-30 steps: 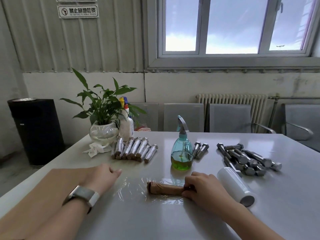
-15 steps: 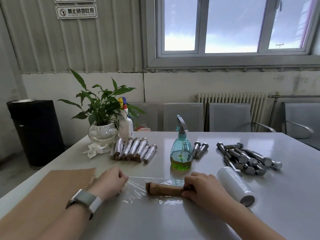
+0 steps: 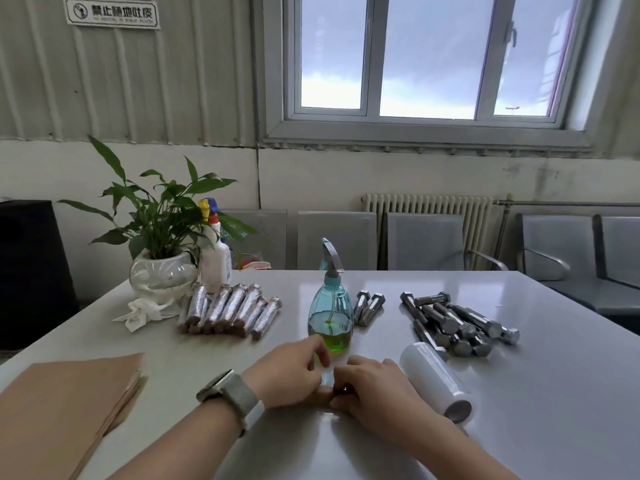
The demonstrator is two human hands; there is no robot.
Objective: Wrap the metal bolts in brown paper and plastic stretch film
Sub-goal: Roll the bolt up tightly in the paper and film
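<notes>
Left hand (image 3: 294,372): fingers curled over the paper-wrapped bolt (image 3: 323,398), pinching clear film at its top.
Right hand (image 3: 377,389): fingers curled, gripping the same bolt from 3 o'clock.
Wrapped bolt: almost hidden between both hands, low on the counter (image 3: 519,427).
Film roll (image 3: 436,384): just beside the right hand, at 3 o'clock.
Bare bolts (image 3: 457,322): heaped at 2 o'clock.
Finished rolls (image 3: 228,311): at 10 o'clock.
Brown paper (image 3: 59,410): at 9 o'clock.

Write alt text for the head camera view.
Both hands, left hand and right hand, meet over a paper-wrapped bolt on a white table. Finished wrapped bolts, a spray bottle, bare bolts, a film roll and brown paper surround them.
</notes>
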